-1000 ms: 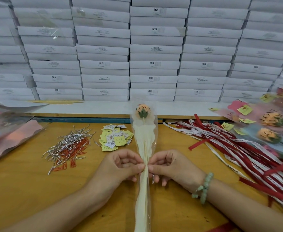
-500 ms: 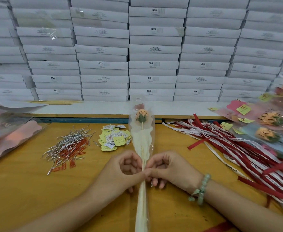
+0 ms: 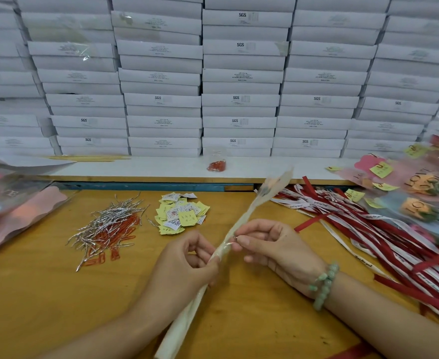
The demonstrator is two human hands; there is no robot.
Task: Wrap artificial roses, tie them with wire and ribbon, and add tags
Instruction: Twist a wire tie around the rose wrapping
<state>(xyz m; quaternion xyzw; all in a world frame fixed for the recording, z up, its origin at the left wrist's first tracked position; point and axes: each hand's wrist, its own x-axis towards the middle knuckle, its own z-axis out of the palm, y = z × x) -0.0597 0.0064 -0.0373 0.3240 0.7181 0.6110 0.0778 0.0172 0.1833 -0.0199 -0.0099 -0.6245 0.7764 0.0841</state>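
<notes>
Rose point(image 3: 270, 189) in a clear sleeve point(image 3: 241, 218) is held above the wooden table point(image 3: 31, 294), tilted, its blurred head toward 1 o'clock and its tail toward 7 o'clock. The left hand point(image 3: 184, 268) is curled round the sleeve just below the gathered neck. The right hand point(image 3: 275, 250) pinches a silver wire tie point(image 3: 230, 243) at that neck between thumb and forefinger. A green bracelet point(image 3: 324, 283) sits on the right wrist.

From the hands, at 10 o'clock lies a heap of silver wires point(image 3: 104, 224) mixed with red clips. Tags point(image 3: 180, 213) are piled at 11 o'clock. Red and white ribbons point(image 3: 368, 229) spread at 3 o'clock, with finished roses point(image 3: 420, 203) at 2 o'clock. White boxes point(image 3: 239, 73) are stacked at 12 o'clock.
</notes>
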